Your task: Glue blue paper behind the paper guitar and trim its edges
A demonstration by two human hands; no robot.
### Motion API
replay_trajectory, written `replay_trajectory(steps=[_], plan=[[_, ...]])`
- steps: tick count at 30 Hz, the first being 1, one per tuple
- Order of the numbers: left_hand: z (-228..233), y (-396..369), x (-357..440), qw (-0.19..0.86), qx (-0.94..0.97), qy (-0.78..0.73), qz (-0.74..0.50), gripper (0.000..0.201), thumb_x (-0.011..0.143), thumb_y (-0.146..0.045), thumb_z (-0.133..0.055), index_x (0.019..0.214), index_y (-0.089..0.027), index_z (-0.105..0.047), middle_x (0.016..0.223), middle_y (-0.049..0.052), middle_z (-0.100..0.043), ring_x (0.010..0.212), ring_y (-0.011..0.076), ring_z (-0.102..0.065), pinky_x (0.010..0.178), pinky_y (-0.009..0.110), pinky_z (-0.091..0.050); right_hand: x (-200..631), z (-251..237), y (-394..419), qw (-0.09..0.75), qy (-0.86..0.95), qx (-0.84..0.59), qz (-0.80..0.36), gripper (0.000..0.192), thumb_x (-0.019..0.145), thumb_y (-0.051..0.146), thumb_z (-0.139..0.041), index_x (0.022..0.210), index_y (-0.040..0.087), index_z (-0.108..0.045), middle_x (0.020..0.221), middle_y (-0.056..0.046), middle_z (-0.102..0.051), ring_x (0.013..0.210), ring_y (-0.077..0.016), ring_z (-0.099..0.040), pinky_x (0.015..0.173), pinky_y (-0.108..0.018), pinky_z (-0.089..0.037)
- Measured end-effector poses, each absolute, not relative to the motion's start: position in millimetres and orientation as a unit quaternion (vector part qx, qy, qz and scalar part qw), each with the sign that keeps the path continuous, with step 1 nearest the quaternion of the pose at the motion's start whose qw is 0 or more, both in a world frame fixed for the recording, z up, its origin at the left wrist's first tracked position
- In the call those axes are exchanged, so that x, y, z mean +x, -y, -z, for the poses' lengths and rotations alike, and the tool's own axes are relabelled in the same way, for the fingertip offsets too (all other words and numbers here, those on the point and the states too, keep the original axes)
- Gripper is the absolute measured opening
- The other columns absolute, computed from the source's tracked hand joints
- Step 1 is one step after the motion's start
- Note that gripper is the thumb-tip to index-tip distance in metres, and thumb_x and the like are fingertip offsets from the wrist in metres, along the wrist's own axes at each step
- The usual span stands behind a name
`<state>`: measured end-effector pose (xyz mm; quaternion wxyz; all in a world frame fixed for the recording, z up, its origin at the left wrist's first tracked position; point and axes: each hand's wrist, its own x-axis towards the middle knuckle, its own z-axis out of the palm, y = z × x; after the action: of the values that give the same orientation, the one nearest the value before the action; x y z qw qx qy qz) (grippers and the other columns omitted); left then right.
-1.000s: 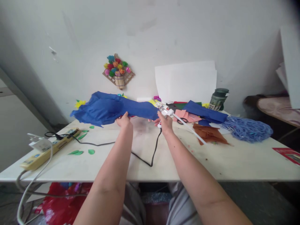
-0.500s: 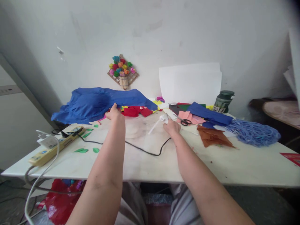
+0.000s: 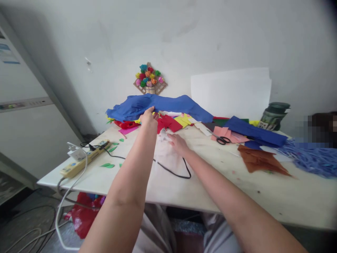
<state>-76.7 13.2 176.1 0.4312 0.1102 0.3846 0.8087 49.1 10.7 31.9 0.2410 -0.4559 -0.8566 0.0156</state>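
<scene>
My left hand (image 3: 150, 118) is closed on the near edge of a crumpled blue paper sheet (image 3: 171, 104), its thumb on top. The sheet is lifted over red paper pieces (image 3: 168, 123) and yellow ones (image 3: 184, 120). Over the middle of the table my right hand (image 3: 179, 143) has its fingers against a white glue gun (image 3: 163, 136), which is blurred and partly hidden. A black cord (image 3: 171, 173) loops below that hand and runs left behind my left forearm to the power strip (image 3: 85, 158).
Black-handled scissors (image 3: 223, 140) lie on pink paper (image 3: 237, 135). Brown paper (image 3: 260, 161), folded blue paper (image 3: 255, 131), a dark green bottle (image 3: 273, 117) and tangled blue strands (image 3: 302, 158) are on the right. Green paper leaves (image 3: 107, 165) lie near the strip. A flower ornament (image 3: 150, 79) stands behind.
My left hand has drawn the blue sheet rightward and inward, uncovering more red and yellow paper. My right hand has moved left with the glue gun. The view has turned left.
</scene>
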Motion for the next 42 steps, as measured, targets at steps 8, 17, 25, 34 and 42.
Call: replay_trajectory(steps=[8,17,25,34,42], plan=[[-191.1,-0.3,-126.7,0.421,0.149,-0.392,-0.804,0.017,0.066,-0.007,-0.063,0.075,-0.016,-0.053,0.065,-0.001,-0.055,0.053,0.0092,-0.057,0.06,0.025,-0.052,-74.7,-31.3,-21.4,0.255,0.896,-0.363,-0.035,0.045,0.082,0.005,-0.044,0.127,0.011,-0.048,0.114,-0.013,-0.059,0.106,-0.0197,-0.051,0.091,-0.027,-0.037],[-172.9,1.0,-170.8,0.413,0.177,-0.396,-0.801,0.02,0.062,-0.007,-0.064,0.077,-0.015,-0.054,0.061,-0.001,-0.056,0.048,0.0084,-0.054,0.056,0.024,-0.051,-142.7,-16.1,-29.2,0.219,0.897,-0.384,-0.004,0.032,0.084,0.005,-0.039,0.106,0.012,-0.061,0.103,-0.012,-0.063,0.097,-0.0212,-0.054,0.086,-0.03,-0.039],[-132.2,-13.5,-156.0,0.397,0.206,-0.411,-0.795,0.028,0.058,-0.01,-0.068,0.077,-0.018,-0.05,0.06,-0.003,-0.057,0.045,0.009,-0.053,0.058,0.028,-0.05,-85.1,-22.0,5.0,0.233,0.904,-0.344,0.097,0.027,0.084,0.007,-0.038,0.09,0.013,-0.064,0.092,-0.012,-0.062,0.091,-0.0245,-0.051,0.082,-0.035,-0.037],[-90.3,-28.7,-119.8,0.369,0.255,-0.407,-0.796,0.026,0.054,-0.013,-0.071,0.066,-0.018,-0.048,0.052,-0.006,-0.05,0.045,0.0069,-0.049,0.055,0.023,-0.045,6.0,-59.5,37.5,0.319,0.868,-0.354,0.136,0.03,0.093,0.021,-0.034,0.098,0.013,-0.063,0.102,-0.013,-0.062,0.095,-0.0236,-0.05,0.085,-0.035,-0.035],[-96.4,-18.7,-69.6,0.352,0.301,-0.409,-0.787,0.026,0.051,-0.012,-0.071,0.066,-0.018,-0.05,0.057,-0.003,-0.055,0.056,0.012,-0.057,0.06,0.026,-0.047,41.9,-76.8,24.1,0.321,0.776,-0.513,0.179,0.052,0.082,0.015,-0.048,0.132,0.003,-0.04,0.142,-0.022,-0.033,0.126,-0.0341,-0.031,0.1,-0.046,-0.023]])
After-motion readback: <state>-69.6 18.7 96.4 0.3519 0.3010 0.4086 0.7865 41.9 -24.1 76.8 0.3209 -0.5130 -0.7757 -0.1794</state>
